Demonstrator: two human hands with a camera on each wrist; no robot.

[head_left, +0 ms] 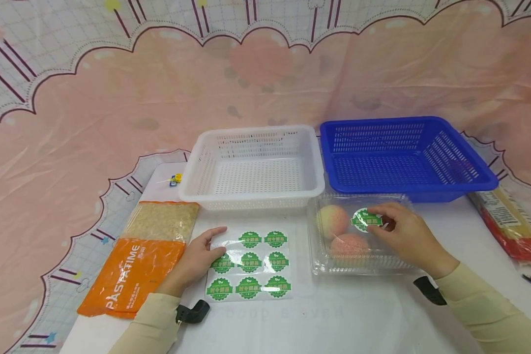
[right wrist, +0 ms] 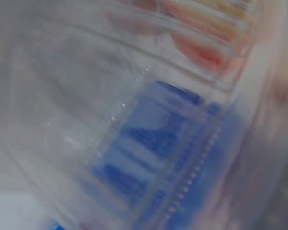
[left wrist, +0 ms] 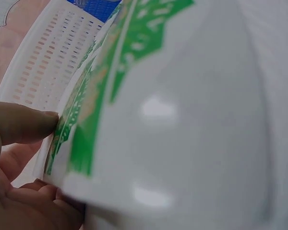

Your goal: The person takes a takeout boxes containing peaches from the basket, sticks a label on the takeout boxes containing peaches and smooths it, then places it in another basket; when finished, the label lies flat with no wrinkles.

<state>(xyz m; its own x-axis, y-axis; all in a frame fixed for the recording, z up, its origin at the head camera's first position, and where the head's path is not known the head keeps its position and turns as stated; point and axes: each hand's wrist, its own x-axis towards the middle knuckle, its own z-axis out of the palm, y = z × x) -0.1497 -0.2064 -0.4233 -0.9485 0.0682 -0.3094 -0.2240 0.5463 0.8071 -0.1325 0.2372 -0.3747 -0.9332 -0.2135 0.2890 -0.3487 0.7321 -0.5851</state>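
My right hand (head_left: 409,236) pinches a round green-and-white sticker (head_left: 361,220) by its right edge, close over the lid of a clear plastic fruit box (head_left: 323,268). Inside the box lie a yellowish peach (head_left: 332,221) and a pinker peach (head_left: 349,247). My left hand (head_left: 196,260) holds the left edge of a sticker sheet (head_left: 264,275), thumb (left wrist: 26,123) on top and fingers beneath. Several green labels remain on the sheet, and its upper left spot is bare. The right wrist view is blurred, showing the box's clear plastic (right wrist: 86,86) up close.
A white basket (head_left: 252,201) and a blue basket (head_left: 409,189) stand side by side at the back. An orange pasta bag (head_left: 137,265) lies left of my left hand. Another red-and-yellow packet (head_left: 513,226) is at the far right. A small yellow-and-blue item (head_left: 175,180) sits beside the white basket.
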